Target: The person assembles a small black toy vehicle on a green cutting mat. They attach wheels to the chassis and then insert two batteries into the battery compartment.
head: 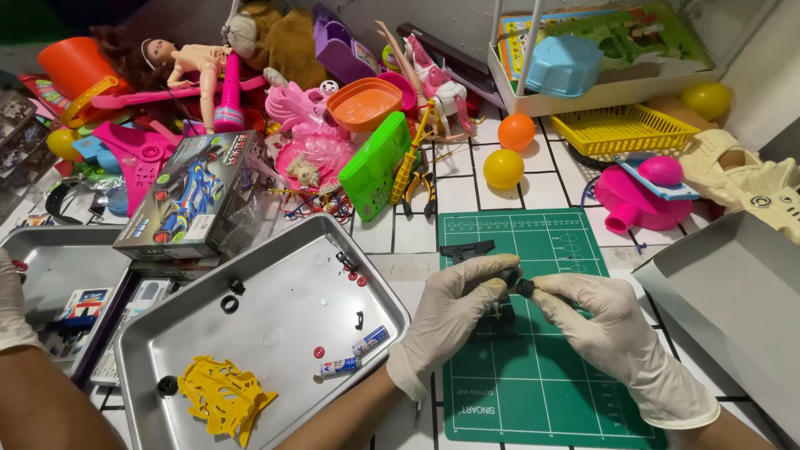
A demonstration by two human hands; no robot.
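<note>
The person is working over the green cutting mat, which is lying on the white tiled table. Both hands are wearing pale gloves. The left hand is closing its fingers around a small black part, and the right hand is pinching the other end of it with thumb and forefinger, so the two hands are meeting just above the upper middle of the mat. The part is too small and too covered for me to tell its exact shape.

To my judgement, the hands are fitting or separating two tiny pieces. It is going best when the left hand is holding steady and only the right fingertips are turning or pressing, low over the mat, so a dropped piece is landing on the green surface and not among the toys behind. Another black piece is lying on the mat near the top edge.

Just beside the left hand, the metal tray is carrying a yellow plastic frame, two small batteries, black rings and red dots. A toy box is leaning on the tray's far edge.
</note>
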